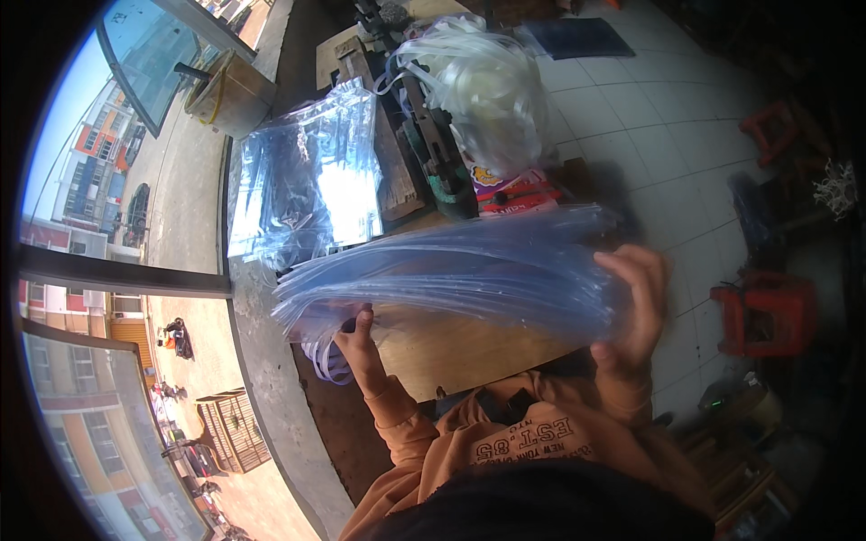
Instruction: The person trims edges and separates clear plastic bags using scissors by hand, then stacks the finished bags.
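A thick bundle of clear bluish plastic sheets [451, 275] is raised over the wooden table and bows upward in the middle. At its left end, my left hand [358, 347] grips the lower edge, the thumb pointing up and the other fingers hidden behind the sheets. Around the right end curls my right hand [636, 302], slightly blurred, with the thumb low and the fingers at the upper edge. The sheets fan apart between both hands. Beyond them lies a pile of shiny clear plastic sheets [311, 171] near the window ledge.
A dark metal tool [437, 153] on a wooden board and a big bundle of whitish plastic strips [492, 90] stand beyond the sheets. Bare plywood tabletop [469, 356] shows below. A bucket [230, 95] sits on the ledge at left. Red stools [767, 316] stand on the tiled floor.
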Action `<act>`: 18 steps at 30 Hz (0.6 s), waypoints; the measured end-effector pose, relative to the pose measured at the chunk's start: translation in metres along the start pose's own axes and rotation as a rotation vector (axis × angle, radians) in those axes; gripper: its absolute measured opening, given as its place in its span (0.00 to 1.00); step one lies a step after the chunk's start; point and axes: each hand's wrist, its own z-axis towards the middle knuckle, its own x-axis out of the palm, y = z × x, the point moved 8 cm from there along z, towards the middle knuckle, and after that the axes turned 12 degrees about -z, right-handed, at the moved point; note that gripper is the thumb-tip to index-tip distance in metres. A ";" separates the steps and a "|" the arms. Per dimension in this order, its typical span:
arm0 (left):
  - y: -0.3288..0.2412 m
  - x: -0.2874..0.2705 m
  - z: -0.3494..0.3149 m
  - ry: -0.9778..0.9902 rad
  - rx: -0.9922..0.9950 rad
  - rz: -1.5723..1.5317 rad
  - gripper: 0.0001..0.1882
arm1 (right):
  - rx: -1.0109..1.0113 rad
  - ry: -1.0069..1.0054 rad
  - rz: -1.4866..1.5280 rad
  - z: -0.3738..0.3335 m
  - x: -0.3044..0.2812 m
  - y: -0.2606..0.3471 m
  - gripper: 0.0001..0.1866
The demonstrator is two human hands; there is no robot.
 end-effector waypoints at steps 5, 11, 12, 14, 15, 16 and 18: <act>0.002 -0.002 0.000 -0.003 -0.013 0.008 0.20 | -0.073 -0.036 -0.022 0.007 -0.002 0.003 0.41; 0.007 -0.006 0.000 0.053 -0.053 0.060 0.26 | -0.087 0.041 0.097 0.005 0.005 -0.001 0.43; 0.008 -0.008 0.000 0.028 -0.045 0.071 0.26 | -0.098 0.053 0.114 0.005 0.004 -0.001 0.44; 0.012 -0.015 -0.002 -0.024 -0.030 0.093 0.25 | -0.121 0.079 0.149 0.006 0.003 -0.001 0.45; 0.013 -0.015 -0.002 -0.037 -0.047 0.078 0.24 | -0.120 0.074 0.193 0.007 0.003 -0.004 0.44; 0.014 -0.015 -0.002 -0.051 -0.065 0.062 0.23 | -0.118 0.070 0.237 0.005 0.005 -0.008 0.44; 0.015 -0.018 -0.001 -0.055 -0.088 0.053 0.23 | -0.017 0.055 0.350 0.003 0.012 -0.023 0.42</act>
